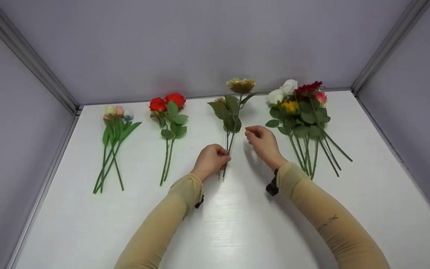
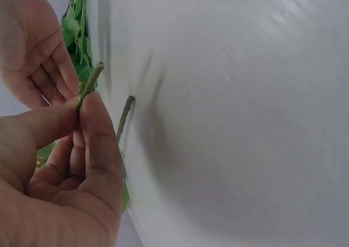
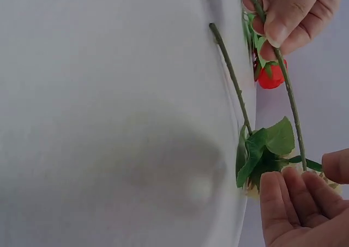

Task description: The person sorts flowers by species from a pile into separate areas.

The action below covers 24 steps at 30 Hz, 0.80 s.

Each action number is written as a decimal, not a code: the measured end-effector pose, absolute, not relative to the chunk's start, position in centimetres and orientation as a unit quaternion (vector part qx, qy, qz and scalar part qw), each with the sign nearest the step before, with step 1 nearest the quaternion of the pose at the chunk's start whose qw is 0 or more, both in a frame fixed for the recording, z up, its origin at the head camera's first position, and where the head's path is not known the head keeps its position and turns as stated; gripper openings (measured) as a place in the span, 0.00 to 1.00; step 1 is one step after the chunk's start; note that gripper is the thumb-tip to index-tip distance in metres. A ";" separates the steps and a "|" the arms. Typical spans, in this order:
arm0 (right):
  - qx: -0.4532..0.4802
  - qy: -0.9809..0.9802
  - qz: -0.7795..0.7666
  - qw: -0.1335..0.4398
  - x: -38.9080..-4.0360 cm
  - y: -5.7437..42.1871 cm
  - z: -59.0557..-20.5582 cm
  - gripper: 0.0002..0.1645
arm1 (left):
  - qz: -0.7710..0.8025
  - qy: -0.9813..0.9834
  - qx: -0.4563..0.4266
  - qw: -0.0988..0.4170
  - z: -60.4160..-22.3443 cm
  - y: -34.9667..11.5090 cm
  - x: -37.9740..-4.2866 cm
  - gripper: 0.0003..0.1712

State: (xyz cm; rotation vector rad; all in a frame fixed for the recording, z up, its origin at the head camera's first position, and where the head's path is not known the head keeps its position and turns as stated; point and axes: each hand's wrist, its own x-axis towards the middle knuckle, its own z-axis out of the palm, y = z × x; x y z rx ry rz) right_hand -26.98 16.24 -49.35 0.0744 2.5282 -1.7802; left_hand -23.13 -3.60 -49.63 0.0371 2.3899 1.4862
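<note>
in the head view, the left hand [image 1: 211, 160] pinches the flower [image 1: 241, 86] low on its stem [image 1: 231, 142], thumb against fingers, so the yellow bloom is well past the fingertips, raised and facing away from the person. the second flower [image 1: 220, 111] lies on the bench [image 1: 218, 231] just beside it, partly hidden by it. the right hand [image 1: 263, 145] is to the right of the stem, its fingers loosely bent and holding nothing. a mixed bunch [image 1: 308, 119] lies to the right of that hand; red roses [image 1: 175, 99] lie beyond and left of the left hand, tulips [image 1: 116, 127] farther left. in the left wrist view, the stem sits between thumb and forefinger, its tip poking out past them; another stem end is near, and the right hand shows just beyond, fingers relaxed. in the right wrist view, the stem runs from the left hand's pinch to beside the right hand's fingertips; i cannot tell from here whether they touch it. that hand's thumb is apart from its fingers.
</note>
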 end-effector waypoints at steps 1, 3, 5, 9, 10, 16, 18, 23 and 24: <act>0.021 0.830 -0.556 0.020 -27.0 16.4 -49.4 0.20 | 0.516 0.841 0.010 0.162 -49.8 -3.6 -23.2 0.05; 0.019 0.848 -0.530 0.017 -26.9 16.7 -49.6 0.20 | 0.502 0.851 0.007 0.158 -50.0 -3.5 -23.3 0.06; 0.022 0.856 -0.516 0.020 -26.9 17.0 -49.7 0.20 | 0.486 0.860 0.006 0.151 -50.3 -3.3 -23.4 0.06; 0.029 0.858 -0.513 0.027 -26.7 17.4 -50.0 0.19 | 0.472 0.869 0.009 0.147 -50.7 -3.0 -23.6 0.07; 0.029 0.857 -0.513 0.028 -26.7 17.4 -50.0 0.19 | 0.471 0.869 0.010 0.148 -50.8 -2.9 -23.6 0.07; 0.023 0.862 -0.505 0.024 -26.5 17.8 -50.0 0.18 | 0.466 0.871 0.001 0.157 -50.8 -3.0 -23.3 0.14; 0.024 0.865 -0.500 0.026 -26.6 18.0 -50.0 0.18 | 0.475 0.865 -0.005 0.162 -50.7 -3.0 -23.2 0.16; 0.024 0.872 -0.489 0.031 -26.8 19.0 -49.8 0.19 | 0.491 0.851 -0.006 0.186 -50.6 -3.3 -23.0 0.18; 0.023 0.871 -0.489 0.030 -26.8 19.3 -49.8 0.19 | 0.491 0.850 -0.004 0.189 -50.6 -3.3 -23.0 0.19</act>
